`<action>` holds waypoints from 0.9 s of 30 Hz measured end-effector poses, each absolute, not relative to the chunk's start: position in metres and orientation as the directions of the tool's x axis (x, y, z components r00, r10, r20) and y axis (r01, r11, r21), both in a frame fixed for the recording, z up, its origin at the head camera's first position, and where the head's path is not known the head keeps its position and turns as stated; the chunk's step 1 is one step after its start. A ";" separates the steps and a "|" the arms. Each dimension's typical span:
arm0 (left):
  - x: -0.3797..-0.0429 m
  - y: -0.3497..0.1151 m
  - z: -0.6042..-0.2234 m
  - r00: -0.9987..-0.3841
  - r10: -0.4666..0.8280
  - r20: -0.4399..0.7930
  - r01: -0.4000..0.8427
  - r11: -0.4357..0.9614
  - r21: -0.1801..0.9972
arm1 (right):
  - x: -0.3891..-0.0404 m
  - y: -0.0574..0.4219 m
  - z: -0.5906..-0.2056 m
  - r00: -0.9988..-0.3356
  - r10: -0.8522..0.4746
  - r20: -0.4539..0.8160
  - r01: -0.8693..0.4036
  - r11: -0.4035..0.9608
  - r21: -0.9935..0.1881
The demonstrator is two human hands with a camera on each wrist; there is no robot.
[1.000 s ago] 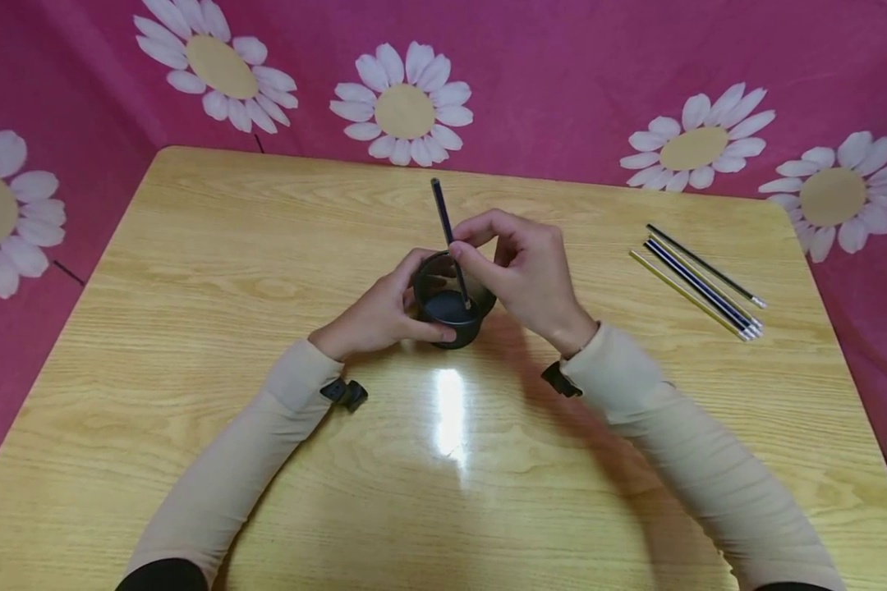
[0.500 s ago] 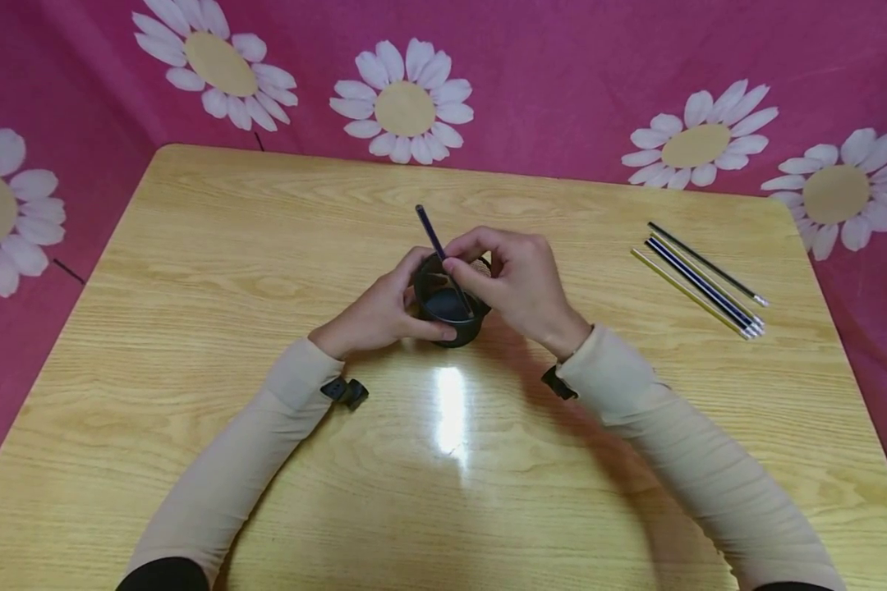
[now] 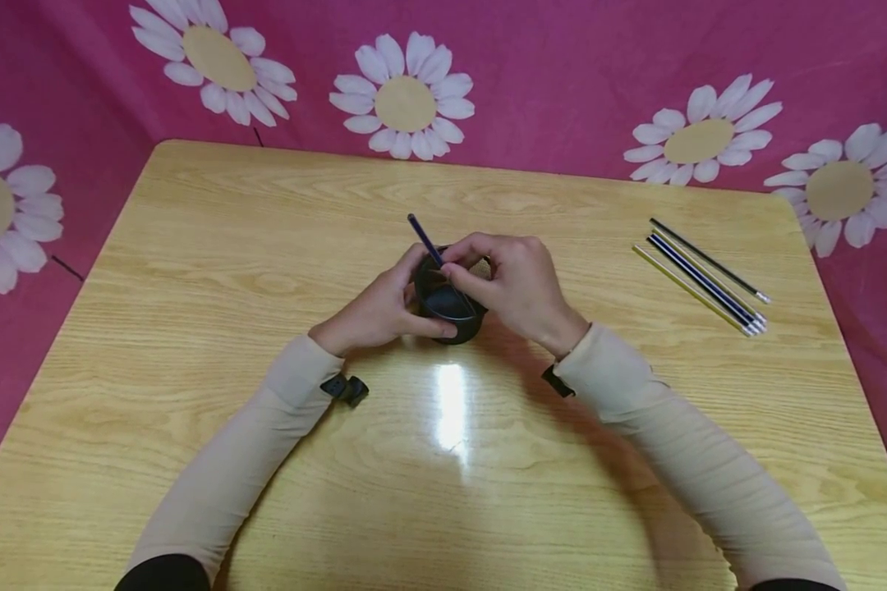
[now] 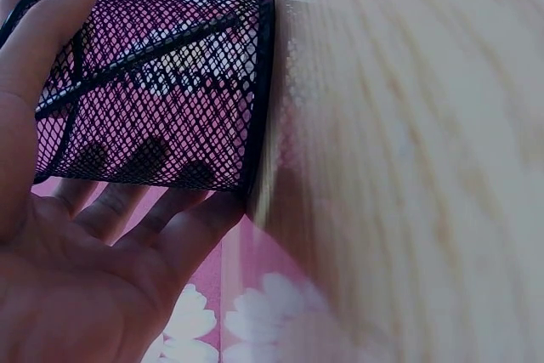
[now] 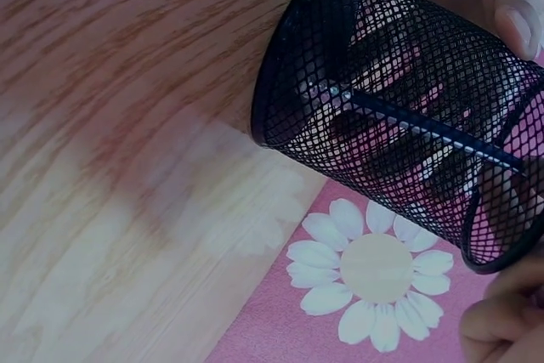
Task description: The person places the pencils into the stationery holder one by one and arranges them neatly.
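A black mesh pencil cup [image 3: 467, 331] stands on the table in the middle of the head view. My left hand [image 3: 373, 316] grips its side, thumb toward me, fingers around the far side. Above the rim, my right hand [image 3: 521, 283] pinches a dark blue striped pencil [image 3: 423, 235] between thumb and fingertips. The pencil leans in the cup, top tilted to the left. Through the mesh [image 4: 170, 125] in the left wrist view, the pencil's lower end reaches close to the base. In the right wrist view the pencil [image 5: 425, 131] slants inside the cup, its light-coloured end near the bottom.
Several pencils [image 3: 702, 279] with white-tipped ends lie side by side on the right of the wooden table [image 3: 192, 271]. A pink cloth with daisies [image 3: 547, 90] hangs behind the table's far edge.
My right hand has lowered the pencil deeper into the cup, and its top has tilted further left. My left hand keeps its grip on the cup, almost unmoved.
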State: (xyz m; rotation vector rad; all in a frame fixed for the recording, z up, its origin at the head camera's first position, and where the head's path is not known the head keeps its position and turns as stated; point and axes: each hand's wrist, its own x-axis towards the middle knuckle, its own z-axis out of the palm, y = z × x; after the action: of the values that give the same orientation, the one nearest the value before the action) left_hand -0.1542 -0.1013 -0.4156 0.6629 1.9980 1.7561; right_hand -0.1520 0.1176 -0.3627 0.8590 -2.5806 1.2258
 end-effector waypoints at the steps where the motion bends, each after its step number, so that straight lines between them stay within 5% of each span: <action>1: -0.154 -0.101 -0.415 -0.808 0.588 0.015 0.088 0.096 0.991 | -0.152 0.118 -0.362 -0.822 -0.434 0.368 -0.561 0.503 -0.658; 27: -0.156 -0.102 -0.416 -0.799 0.602 0.012 0.097 0.110 0.989 | -0.154 0.102 -0.359 -0.816 -0.490 0.307 -0.572 0.603 -0.556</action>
State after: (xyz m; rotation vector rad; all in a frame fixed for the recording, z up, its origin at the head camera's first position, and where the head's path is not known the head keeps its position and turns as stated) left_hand -0.1557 -0.1018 -0.4163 0.6801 1.9998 1.7334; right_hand -0.1536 0.1025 -0.3589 0.8984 -2.7007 1.0041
